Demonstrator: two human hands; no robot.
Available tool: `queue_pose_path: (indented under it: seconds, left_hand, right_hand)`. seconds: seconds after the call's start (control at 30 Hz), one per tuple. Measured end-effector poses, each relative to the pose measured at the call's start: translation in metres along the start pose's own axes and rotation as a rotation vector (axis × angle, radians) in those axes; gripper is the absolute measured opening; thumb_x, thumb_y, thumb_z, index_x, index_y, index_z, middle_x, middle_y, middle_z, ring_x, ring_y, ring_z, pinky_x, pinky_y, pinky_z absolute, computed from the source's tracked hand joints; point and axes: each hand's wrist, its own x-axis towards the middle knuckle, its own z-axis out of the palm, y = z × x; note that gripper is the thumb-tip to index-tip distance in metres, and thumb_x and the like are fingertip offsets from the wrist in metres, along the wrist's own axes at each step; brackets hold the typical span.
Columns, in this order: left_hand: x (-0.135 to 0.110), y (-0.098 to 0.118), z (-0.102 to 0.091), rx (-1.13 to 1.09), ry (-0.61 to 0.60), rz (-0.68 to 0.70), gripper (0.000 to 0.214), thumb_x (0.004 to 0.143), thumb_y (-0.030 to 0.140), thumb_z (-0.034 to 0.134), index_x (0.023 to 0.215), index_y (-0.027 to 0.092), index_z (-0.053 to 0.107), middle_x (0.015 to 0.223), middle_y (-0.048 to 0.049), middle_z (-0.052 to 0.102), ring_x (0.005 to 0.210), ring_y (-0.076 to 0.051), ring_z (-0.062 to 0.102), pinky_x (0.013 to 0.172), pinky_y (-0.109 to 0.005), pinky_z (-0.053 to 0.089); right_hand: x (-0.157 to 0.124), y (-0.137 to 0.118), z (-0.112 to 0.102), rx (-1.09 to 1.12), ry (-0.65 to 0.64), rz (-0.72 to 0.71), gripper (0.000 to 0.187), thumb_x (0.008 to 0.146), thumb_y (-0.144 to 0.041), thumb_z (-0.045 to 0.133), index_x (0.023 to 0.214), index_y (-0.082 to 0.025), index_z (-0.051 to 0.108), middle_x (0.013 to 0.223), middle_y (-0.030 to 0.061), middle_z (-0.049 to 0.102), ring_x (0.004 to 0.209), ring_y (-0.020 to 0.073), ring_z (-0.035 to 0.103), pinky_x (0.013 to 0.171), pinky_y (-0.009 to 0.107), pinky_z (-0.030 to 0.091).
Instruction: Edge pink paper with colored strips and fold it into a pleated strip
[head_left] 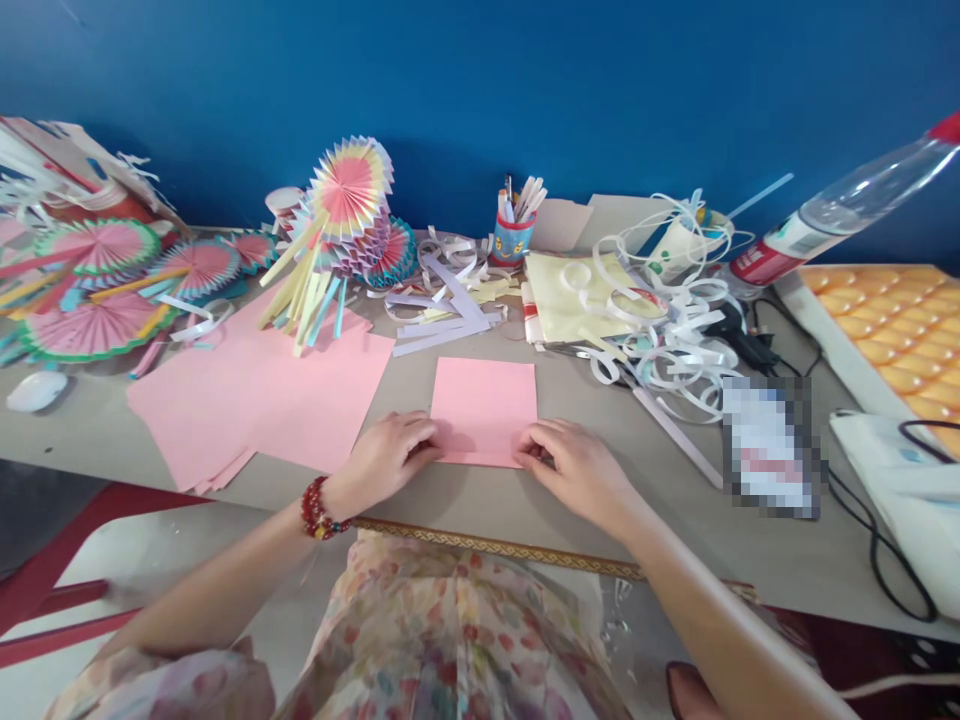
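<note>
A small pink paper sheet (484,405) lies on the grey table (465,500) in front of me. My left hand (390,455) rests on its near left corner, fingers curled and pressing the edge down. My right hand (577,470) does the same at the near right corner, fingertips pinching the paper's lower edge. A red bead bracelet (316,510) sits on my left wrist.
A stack of larger pink sheets (255,400) lies to the left. Folded paper fans (97,290) and a fan ornament (341,225) stand behind. White paper strips (660,320), yellow paper (577,300), a pen cup (512,235), a plastic bottle (847,215) and cables (877,540) crowd the right.
</note>
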Motion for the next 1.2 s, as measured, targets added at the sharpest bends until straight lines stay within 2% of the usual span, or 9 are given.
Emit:
queue_pose_path:
  seconds: [1.0,1.2]
  left_hand:
    - [-0.003,0.0018,0.0016,0.06,-0.007,0.046,0.025,0.101,0.028,0.04,0.081,0.019,0.051,0.083,-0.0022,0.058,0.078,-0.017,0.056,0.076,-0.031,0.038]
    - [-0.0034,0.0004,0.0034,0.094,0.008,0.068,0.027,0.102,0.029,0.037,0.081,0.019,0.05,0.084,-0.0025,0.057,0.077,-0.017,0.054,0.075,-0.031,0.037]
  right_hand:
    - [0.0015,0.0007,-0.0015,-0.02,-0.012,-0.024,0.012,0.088,-0.018,0.059,0.077,-0.023,0.057,0.08,-0.0004,0.066,0.079,0.0169,0.059,0.067,0.027,0.037]
    - [0.0022,0.0058,-0.0076,0.055,-0.077,-0.036,0.01,0.089,-0.018,0.059,0.08,-0.022,0.059,0.082,-0.0005,0.066,0.079,0.0164,0.059,0.069,0.026,0.039]
